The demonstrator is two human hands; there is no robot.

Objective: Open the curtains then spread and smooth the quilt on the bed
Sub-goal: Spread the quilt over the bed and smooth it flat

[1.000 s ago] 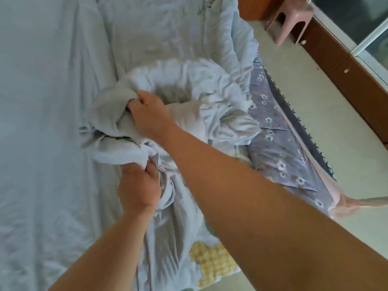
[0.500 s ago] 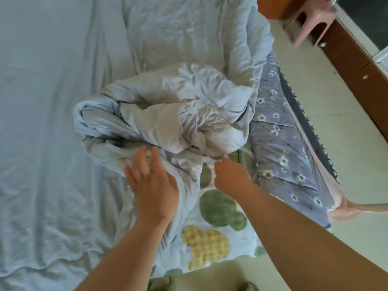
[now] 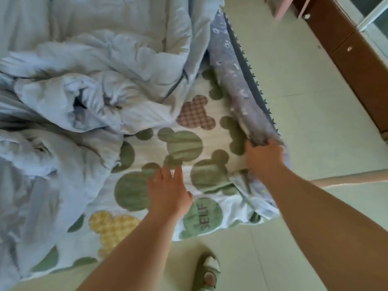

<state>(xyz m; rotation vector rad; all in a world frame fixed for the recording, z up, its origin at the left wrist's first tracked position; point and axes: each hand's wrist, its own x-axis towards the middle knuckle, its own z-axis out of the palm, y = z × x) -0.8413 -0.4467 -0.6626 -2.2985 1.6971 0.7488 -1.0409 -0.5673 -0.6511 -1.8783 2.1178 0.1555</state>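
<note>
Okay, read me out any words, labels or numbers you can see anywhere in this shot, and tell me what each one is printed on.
"SELF": printed sideways in dark letters on a green mouse-head shape on the patterned sheet, beside the left hand.
No other text is readable: the pale blue quilt, the purple floral cover gripped by the right hand, the wooden cabinet and the sandal show none.
</note>
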